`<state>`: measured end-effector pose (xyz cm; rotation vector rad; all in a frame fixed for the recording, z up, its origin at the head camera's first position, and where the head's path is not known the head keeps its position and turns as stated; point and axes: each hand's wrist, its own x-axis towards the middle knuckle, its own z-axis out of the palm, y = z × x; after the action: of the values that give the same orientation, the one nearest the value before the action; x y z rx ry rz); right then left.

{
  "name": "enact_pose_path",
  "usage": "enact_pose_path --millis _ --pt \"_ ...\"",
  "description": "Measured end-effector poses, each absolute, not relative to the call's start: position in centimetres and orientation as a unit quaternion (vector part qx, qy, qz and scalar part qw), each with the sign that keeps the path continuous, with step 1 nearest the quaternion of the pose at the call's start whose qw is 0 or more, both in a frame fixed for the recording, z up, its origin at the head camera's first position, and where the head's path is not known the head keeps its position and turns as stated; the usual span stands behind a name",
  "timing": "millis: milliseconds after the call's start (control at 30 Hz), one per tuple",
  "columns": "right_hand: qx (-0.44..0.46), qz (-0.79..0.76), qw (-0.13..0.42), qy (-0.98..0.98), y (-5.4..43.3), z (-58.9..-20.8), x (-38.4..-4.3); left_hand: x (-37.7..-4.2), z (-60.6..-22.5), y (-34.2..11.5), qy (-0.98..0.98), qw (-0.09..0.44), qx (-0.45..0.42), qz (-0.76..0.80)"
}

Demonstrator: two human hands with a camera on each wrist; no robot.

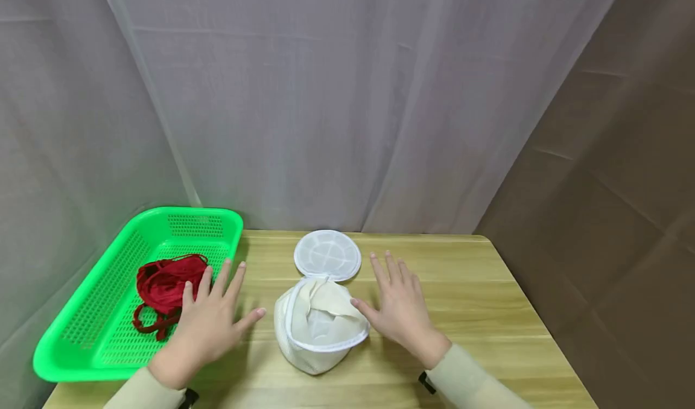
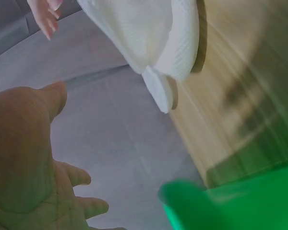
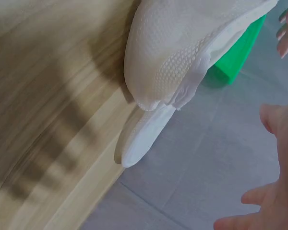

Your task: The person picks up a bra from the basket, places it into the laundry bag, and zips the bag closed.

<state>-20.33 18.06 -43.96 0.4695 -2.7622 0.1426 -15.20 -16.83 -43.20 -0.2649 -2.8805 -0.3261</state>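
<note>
Just one white mesh laundry bag [image 1: 321, 330] here, with one round lid [image 1: 327, 255]. One green plastic basket [image 1: 87, 373], one red cloth bundle [image 1: 171, 282] (can't tell how many pieces tbh), one wood-grain table [image 1: 472, 306]. Two hands: left hand [image 1: 209, 321], right hand [image 1: 400, 309]. Two sleeves [image 1: 472, 379].

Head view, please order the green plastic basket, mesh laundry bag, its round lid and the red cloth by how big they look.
1. Green plastic basket
2. Mesh laundry bag
Then, too alike to rank: round lid and red cloth, partly hidden.
</note>
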Motion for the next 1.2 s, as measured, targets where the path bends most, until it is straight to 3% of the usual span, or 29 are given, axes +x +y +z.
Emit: enact_pose_path --millis 467,700,933,1200 --pt "0.166 0.174 0.124 -0.963 17.5 -44.8 -19.9 -14.8 -40.3 -22.4 -0.987 0.061 -0.056 -0.136" --pt "0.069 0.352 0.006 -0.933 18.8 -45.2 -19.4 -16.2 -39.9 -23.7 -0.985 0.041 -0.044 -0.16" --pt "0.01 0.534 -0.125 -0.836 19.5 -45.7 -19.0 -17.6 -40.2 -24.8 -0.981 -0.012 -0.044 -0.19" --pt "-0.002 0.592 -0.189 -0.783 18.8 -46.4 -19.1 -18.5 -41.2 -26.4 -0.974 -0.057 -0.07 -0.209"
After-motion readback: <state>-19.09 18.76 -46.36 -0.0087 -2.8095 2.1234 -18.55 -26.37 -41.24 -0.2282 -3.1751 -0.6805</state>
